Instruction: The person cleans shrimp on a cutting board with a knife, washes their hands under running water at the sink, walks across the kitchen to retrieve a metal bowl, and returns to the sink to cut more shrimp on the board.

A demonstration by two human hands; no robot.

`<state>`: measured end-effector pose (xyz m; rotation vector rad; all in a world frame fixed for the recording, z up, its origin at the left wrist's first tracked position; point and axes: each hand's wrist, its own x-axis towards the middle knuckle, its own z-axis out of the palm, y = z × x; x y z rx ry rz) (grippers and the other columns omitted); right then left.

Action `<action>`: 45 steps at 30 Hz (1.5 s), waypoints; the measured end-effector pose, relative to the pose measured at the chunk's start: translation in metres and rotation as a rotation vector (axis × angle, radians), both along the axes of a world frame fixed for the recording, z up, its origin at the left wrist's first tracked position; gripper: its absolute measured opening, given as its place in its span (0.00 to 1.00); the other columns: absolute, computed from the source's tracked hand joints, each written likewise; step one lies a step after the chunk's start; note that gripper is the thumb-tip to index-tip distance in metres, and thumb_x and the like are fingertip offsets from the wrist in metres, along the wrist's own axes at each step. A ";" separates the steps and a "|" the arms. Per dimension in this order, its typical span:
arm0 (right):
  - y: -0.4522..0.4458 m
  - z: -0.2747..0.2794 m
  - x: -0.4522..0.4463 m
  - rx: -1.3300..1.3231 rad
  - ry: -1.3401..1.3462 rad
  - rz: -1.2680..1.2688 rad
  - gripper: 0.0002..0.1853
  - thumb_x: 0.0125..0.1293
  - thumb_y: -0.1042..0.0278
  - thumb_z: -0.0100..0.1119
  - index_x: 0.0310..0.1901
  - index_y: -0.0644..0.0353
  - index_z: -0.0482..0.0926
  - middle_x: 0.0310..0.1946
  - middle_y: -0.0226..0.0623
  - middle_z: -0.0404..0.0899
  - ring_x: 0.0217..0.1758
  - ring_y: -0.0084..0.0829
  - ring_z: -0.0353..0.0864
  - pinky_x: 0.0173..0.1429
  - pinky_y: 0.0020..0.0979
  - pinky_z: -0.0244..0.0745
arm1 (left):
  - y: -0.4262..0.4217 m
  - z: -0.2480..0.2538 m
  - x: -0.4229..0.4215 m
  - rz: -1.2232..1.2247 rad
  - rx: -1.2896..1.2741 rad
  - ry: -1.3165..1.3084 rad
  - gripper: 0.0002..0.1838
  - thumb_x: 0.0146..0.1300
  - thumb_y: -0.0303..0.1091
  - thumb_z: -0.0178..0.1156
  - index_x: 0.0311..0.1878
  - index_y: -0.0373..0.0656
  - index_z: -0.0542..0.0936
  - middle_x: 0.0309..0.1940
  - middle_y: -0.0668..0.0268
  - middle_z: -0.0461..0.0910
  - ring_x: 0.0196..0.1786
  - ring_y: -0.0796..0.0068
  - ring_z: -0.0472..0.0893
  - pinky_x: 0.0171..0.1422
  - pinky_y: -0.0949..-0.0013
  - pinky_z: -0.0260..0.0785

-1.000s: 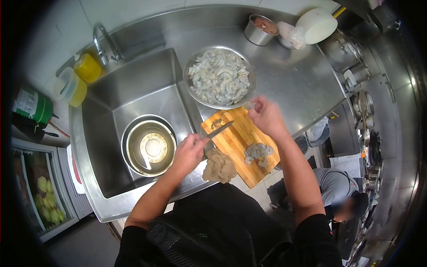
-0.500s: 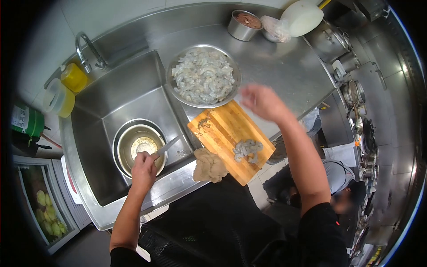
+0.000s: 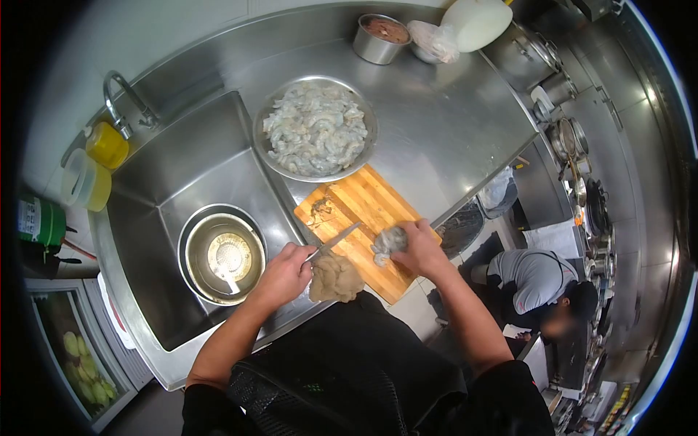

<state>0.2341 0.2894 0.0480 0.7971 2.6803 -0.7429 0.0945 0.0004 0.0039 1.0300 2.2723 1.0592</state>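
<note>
My left hand [image 3: 285, 275] is closed round the handle of a knife [image 3: 338, 238], its blade over the wooden cutting board [image 3: 363, 200]. Beside that hand lies a crumpled brown cloth [image 3: 334, 278]. At the board's right side, the fingers of my right hand [image 3: 420, 249] close on a small pile of shrimp [image 3: 387, 243]. Dark scraps [image 3: 320, 210] lie near the board's left corner. Just beyond the board, a round metal bowl [image 3: 374, 138] is full of peeled shrimp [image 3: 316, 129].
A metal bowl of water [image 3: 187, 254] sits in the sink [image 3: 153, 291] below a faucet [image 3: 120, 94]. Yellow containers [image 3: 107, 145] stand to the left. A pot of reddish food [image 3: 376, 49] is at the back. A person in grey [image 3: 534, 280] bends over at the right.
My left hand has come back from over the water bowl to the board with the knife. My right hand has moved from beside the shrimp bowl down to the pile on the board.
</note>
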 end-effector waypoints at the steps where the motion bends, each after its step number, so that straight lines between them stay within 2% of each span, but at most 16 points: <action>1: -0.007 -0.004 -0.009 -0.045 0.068 -0.006 0.36 0.55 0.67 0.78 0.66 0.60 0.74 0.60 0.52 0.70 0.60 0.52 0.79 0.66 0.42 0.77 | 0.002 -0.005 -0.001 0.020 0.013 -0.002 0.18 0.66 0.28 0.59 0.60 0.44 0.81 0.48 0.50 0.80 0.50 0.44 0.83 0.57 0.50 0.77; 3: -0.018 -0.012 -0.028 -0.135 0.202 -0.012 0.31 0.57 0.70 0.76 0.64 0.60 0.77 0.58 0.51 0.72 0.57 0.51 0.80 0.63 0.42 0.78 | 0.007 -0.013 0.000 0.052 0.041 -0.005 0.19 0.66 0.28 0.59 0.60 0.43 0.81 0.49 0.50 0.81 0.50 0.44 0.83 0.58 0.51 0.77; 6: -0.025 -0.009 -0.049 -0.141 0.199 0.007 0.20 0.62 0.70 0.71 0.56 0.62 0.83 0.50 0.50 0.78 0.52 0.49 0.82 0.59 0.41 0.79 | 0.005 -0.015 -0.003 0.090 0.039 -0.008 0.19 0.67 0.28 0.59 0.61 0.43 0.81 0.49 0.50 0.81 0.50 0.44 0.83 0.58 0.51 0.77; 9: -0.007 -0.008 -0.045 -0.036 0.201 0.089 0.13 0.66 0.67 0.68 0.49 0.64 0.86 0.42 0.49 0.83 0.47 0.48 0.84 0.56 0.41 0.79 | 0.008 -0.007 0.001 0.096 0.006 -0.015 0.19 0.67 0.29 0.59 0.61 0.44 0.81 0.49 0.50 0.80 0.49 0.45 0.83 0.57 0.51 0.78; 10: -0.002 -0.008 -0.041 -0.010 0.251 0.079 0.13 0.68 0.64 0.66 0.47 0.64 0.87 0.42 0.51 0.85 0.46 0.48 0.86 0.54 0.41 0.80 | 0.009 -0.006 0.004 0.088 0.022 0.003 0.19 0.67 0.29 0.59 0.61 0.44 0.81 0.48 0.51 0.80 0.48 0.45 0.83 0.56 0.51 0.78; 13: 0.009 -0.003 -0.037 -0.011 0.192 -0.018 0.12 0.68 0.66 0.65 0.47 0.63 0.87 0.45 0.51 0.85 0.47 0.49 0.86 0.54 0.42 0.80 | 0.018 -0.004 0.014 0.064 0.045 0.097 0.19 0.66 0.29 0.60 0.61 0.46 0.82 0.46 0.55 0.79 0.46 0.48 0.84 0.52 0.51 0.79; 17: 0.015 0.009 -0.036 0.063 0.229 -0.030 0.10 0.67 0.69 0.63 0.45 0.65 0.86 0.42 0.57 0.85 0.46 0.55 0.86 0.54 0.45 0.80 | 0.027 0.000 0.017 -0.017 0.042 0.166 0.21 0.65 0.28 0.61 0.61 0.50 0.82 0.45 0.58 0.78 0.44 0.50 0.84 0.50 0.52 0.80; 20: 0.018 0.014 -0.035 0.046 0.225 -0.049 0.10 0.67 0.68 0.63 0.44 0.65 0.86 0.37 0.55 0.86 0.43 0.54 0.86 0.52 0.44 0.81 | 0.020 0.011 0.005 -0.043 0.111 0.199 0.20 0.66 0.27 0.61 0.61 0.51 0.83 0.45 0.58 0.78 0.44 0.51 0.85 0.49 0.52 0.80; 23: 0.014 0.022 -0.034 -0.026 0.240 -0.128 0.11 0.67 0.65 0.66 0.42 0.65 0.86 0.33 0.51 0.87 0.39 0.49 0.88 0.48 0.42 0.81 | 0.014 0.009 0.000 0.050 0.105 0.206 0.18 0.66 0.27 0.61 0.59 0.50 0.84 0.46 0.58 0.78 0.44 0.51 0.85 0.49 0.52 0.80; 26: 0.026 0.011 -0.037 -0.246 0.200 -0.147 0.15 0.67 0.60 0.68 0.43 0.66 0.86 0.32 0.49 0.87 0.37 0.42 0.89 0.46 0.40 0.80 | 0.012 0.000 0.002 0.082 0.060 0.185 0.17 0.66 0.28 0.61 0.58 0.50 0.84 0.46 0.59 0.79 0.44 0.52 0.85 0.49 0.52 0.80; 29: 0.017 0.021 -0.066 -0.282 0.088 -0.173 0.17 0.71 0.57 0.68 0.45 0.65 0.84 0.28 0.37 0.83 0.33 0.24 0.85 0.36 0.29 0.80 | 0.013 -0.004 0.011 0.048 0.071 0.185 0.18 0.66 0.28 0.62 0.58 0.50 0.84 0.46 0.59 0.79 0.43 0.52 0.85 0.48 0.52 0.80; 32: 0.007 0.018 -0.101 -0.349 -0.006 -0.324 0.15 0.70 0.58 0.69 0.44 0.65 0.85 0.28 0.41 0.85 0.32 0.31 0.86 0.39 0.32 0.81 | 0.014 -0.001 0.017 0.021 0.105 0.179 0.19 0.65 0.28 0.62 0.59 0.50 0.84 0.47 0.60 0.79 0.41 0.53 0.85 0.47 0.53 0.81; 35: 0.004 -0.004 -0.102 -0.066 0.160 -0.106 0.12 0.71 0.63 0.65 0.46 0.65 0.84 0.34 0.47 0.86 0.36 0.43 0.87 0.45 0.37 0.82 | 0.008 0.000 0.017 0.034 0.122 0.162 0.19 0.65 0.27 0.63 0.59 0.50 0.84 0.47 0.60 0.79 0.42 0.53 0.85 0.48 0.54 0.80; 38: 0.009 -0.021 -0.091 0.160 0.339 0.176 0.10 0.69 0.69 0.61 0.47 0.64 0.84 0.40 0.51 0.84 0.45 0.51 0.85 0.52 0.42 0.81 | -0.007 -0.002 0.015 0.093 0.117 0.124 0.19 0.65 0.27 0.63 0.59 0.49 0.83 0.48 0.58 0.79 0.44 0.52 0.85 0.49 0.54 0.80; 41: 0.014 -0.033 -0.091 0.136 0.357 0.462 0.10 0.63 0.76 0.58 0.45 0.60 0.83 0.46 0.45 0.80 0.49 0.49 0.84 0.51 0.46 0.80 | -0.015 -0.001 0.013 0.147 0.128 0.064 0.19 0.65 0.28 0.63 0.60 0.46 0.83 0.48 0.55 0.80 0.46 0.50 0.84 0.52 0.55 0.79; 45: 0.001 -0.031 -0.100 0.151 0.263 0.513 0.12 0.62 0.76 0.59 0.47 0.59 0.83 0.49 0.41 0.78 0.52 0.46 0.83 0.53 0.42 0.79 | -0.009 -0.010 0.007 0.249 0.156 -0.094 0.18 0.67 0.29 0.63 0.60 0.42 0.82 0.50 0.52 0.82 0.50 0.47 0.84 0.56 0.55 0.78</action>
